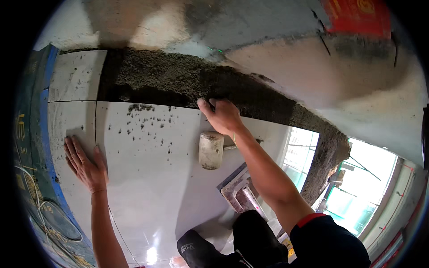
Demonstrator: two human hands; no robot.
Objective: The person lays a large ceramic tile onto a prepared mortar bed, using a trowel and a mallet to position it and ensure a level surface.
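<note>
My left hand (pixel 88 169) lies flat with fingers spread on the narrow pale tile (pixel 67 120) at the left, its thumb by the joint with the large glossy white tile (pixel 138 187). At the large tile's far edge, my right hand (pixel 222 117) is closed, fingers curled against the dark mortar bed (pixel 161 73); whatever they hold, if anything, is hidden. Just below that hand a whitish mallet (pixel 211 150) rests on the tile, its handle partly behind my forearm. A trowel (pixel 237 190) with a dirty flat blade lies nearer to me. Mortar crumbs dot the tile.
A smaller tile (pixel 78 73) sits at the far left corner. Blue tape (pixel 52 147) and a loose pale cable (pixel 47 207) run along the left. A rough plastered wall (pixel 277 58) bounds the far side, with a red bag (pixel 357 18) above. Bright window (pixel 357 187) at right.
</note>
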